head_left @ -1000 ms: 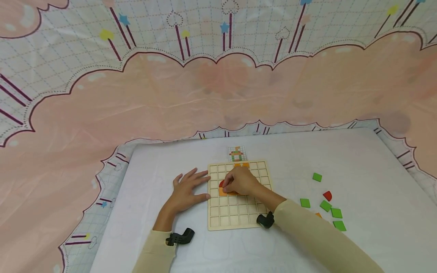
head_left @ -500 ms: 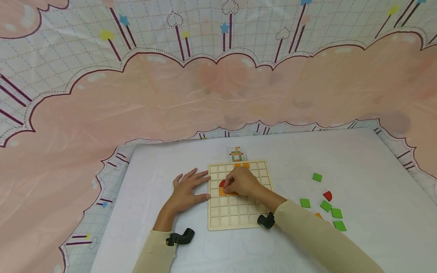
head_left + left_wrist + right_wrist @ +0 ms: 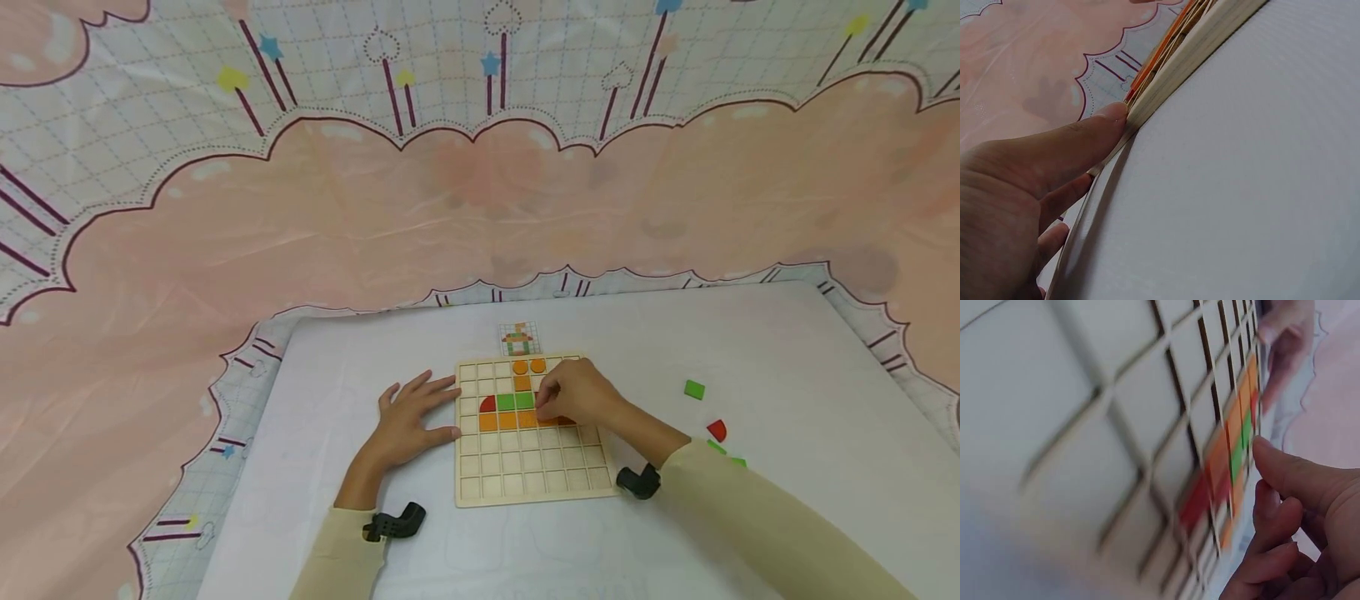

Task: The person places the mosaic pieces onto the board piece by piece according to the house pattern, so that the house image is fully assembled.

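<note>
A wooden grid board [image 3: 495,463] lies on the white table. In it sit a row of orange squares [image 3: 507,422], green squares [image 3: 514,402] and a red quarter circle [image 3: 488,404]. Higher up are an orange square [image 3: 522,383] and two orange circles [image 3: 520,367]. My left hand [image 3: 408,423], fingers spread, touches the board's left edge with thumb and fingertips. Low over the right end of the coloured rows is my right hand [image 3: 579,393]. Its fingers [image 3: 1266,562] are curled, with a small gap below the thumb and no piece visible there. More red shows beneath in the right wrist view.
A small printed pattern card [image 3: 519,338] lies just beyond the board. To the right, a loose green square [image 3: 694,389] and a red quarter circle [image 3: 717,430] lie on the table. The right sleeve [image 3: 757,508] partly covers more green pieces.
My right hand has shifted right along the coloured rows, uncovering the green squares and more orange ones. Its sleeve now covers more of the loose pieces. The left hand has stayed put.
</note>
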Demonstrator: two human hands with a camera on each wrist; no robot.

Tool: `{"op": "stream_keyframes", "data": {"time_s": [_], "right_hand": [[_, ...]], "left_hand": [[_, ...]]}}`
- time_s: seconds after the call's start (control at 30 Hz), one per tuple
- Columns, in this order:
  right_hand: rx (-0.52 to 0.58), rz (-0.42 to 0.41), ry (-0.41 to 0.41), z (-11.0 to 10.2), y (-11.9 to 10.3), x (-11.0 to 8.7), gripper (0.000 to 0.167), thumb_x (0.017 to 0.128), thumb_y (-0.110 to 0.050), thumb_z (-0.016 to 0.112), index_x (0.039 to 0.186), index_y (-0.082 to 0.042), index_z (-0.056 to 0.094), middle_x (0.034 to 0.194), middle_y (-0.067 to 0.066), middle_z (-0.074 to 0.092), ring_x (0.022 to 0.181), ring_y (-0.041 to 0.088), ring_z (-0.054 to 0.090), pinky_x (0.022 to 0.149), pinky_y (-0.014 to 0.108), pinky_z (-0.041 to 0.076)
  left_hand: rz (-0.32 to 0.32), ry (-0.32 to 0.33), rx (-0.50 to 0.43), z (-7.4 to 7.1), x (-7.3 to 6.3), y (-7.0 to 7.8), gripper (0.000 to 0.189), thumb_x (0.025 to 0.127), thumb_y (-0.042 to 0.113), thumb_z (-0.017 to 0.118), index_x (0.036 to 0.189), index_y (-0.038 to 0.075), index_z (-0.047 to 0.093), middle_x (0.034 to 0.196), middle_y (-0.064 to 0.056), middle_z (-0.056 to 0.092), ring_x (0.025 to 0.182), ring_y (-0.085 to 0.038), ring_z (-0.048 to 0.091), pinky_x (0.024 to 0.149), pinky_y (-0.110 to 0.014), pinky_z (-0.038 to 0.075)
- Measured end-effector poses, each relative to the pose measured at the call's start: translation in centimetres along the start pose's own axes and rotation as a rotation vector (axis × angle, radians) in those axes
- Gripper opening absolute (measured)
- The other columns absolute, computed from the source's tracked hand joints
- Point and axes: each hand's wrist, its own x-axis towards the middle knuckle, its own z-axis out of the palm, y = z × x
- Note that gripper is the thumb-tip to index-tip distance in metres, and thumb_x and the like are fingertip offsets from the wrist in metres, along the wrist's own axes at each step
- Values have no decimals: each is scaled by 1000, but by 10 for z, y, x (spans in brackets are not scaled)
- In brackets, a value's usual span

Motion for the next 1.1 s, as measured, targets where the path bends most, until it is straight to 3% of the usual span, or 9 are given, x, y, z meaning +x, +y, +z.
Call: {"op": "stream_keyframes", "data": {"time_s": [0.13, 0.27, 0.53, 0.8, 1.1], "right_hand": [[-50, 27, 8, -26, 21, -14, 15, 83, -20, 85, 71, -24, 77, 71, -9, 66, 79, 16, 54, 70, 30, 43], [-67, 3, 6, -53, 48, -30, 10, 83, -19, 84, 75, -22, 79, 72, -10, 68, 77, 15, 55, 68, 29, 43], [-80, 45, -67, -100, 97, -63, 3, 86, -22, 83, 85, -20, 80, 79, -8, 68, 79, 17, 55, 64, 28, 48], [-70, 68, -190, -118, 139, -89, 15, 83, -23, 85, 96, -21, 79, 88, -6, 65, 84, 15, 53, 67, 24, 49], [-67, 71, -242, -119, 171, -107, 22, 79, -13, 86, 95, -23, 76, 92, -7, 67, 88, 15, 54, 71, 21, 50]], "left_hand": [[-3, 0, 1, 0, 0, 0, 65, 84, 46, 79, 144, 26, 61, 157, 5, 49, 156, -29, 24, 119, -67, 4], [-3, 0, 1, 0, 0, 1, 65, 84, 46, 79, 144, 26, 61, 157, 4, 50, 156, -30, 25, 118, -68, 4], [-23, -9, 5, 0, 0, 2, 66, 84, 46, 79, 144, 25, 60, 158, 3, 49, 157, -30, 24, 119, -68, 4], [-22, -12, -7, -2, -2, 4, 67, 84, 45, 79, 144, 24, 60, 158, 2, 49, 157, -31, 24, 119, -67, 3], [-23, -8, -2, -2, -1, 4, 66, 84, 45, 79, 144, 25, 61, 158, 2, 50, 157, -31, 24, 119, -68, 4]]}}
